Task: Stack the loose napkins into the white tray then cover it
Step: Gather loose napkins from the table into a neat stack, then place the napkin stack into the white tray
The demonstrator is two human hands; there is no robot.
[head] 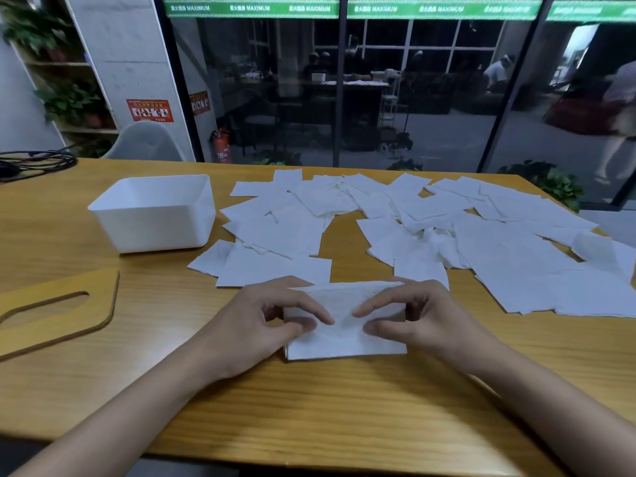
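A folded white napkin (344, 342) lies on the wooden table (309, 407) right in front of me. My left hand (261, 321) pinches its left part with thumb and curled fingers. My right hand (423, 321) pinches its right part the same way. The white tray (155, 215) stands empty at the back left, apart from both hands. A wooden lid (58, 308) with an oval slot lies flat at the left, in front of the tray. Several loose napkins (481, 242) are spread over the middle and right of the table.
Black cables (34, 163) lie at the table's far left corner. A grey chair (148, 142) stands behind the table. Beyond is a glass wall with a red fire extinguisher (221, 148) at its foot.
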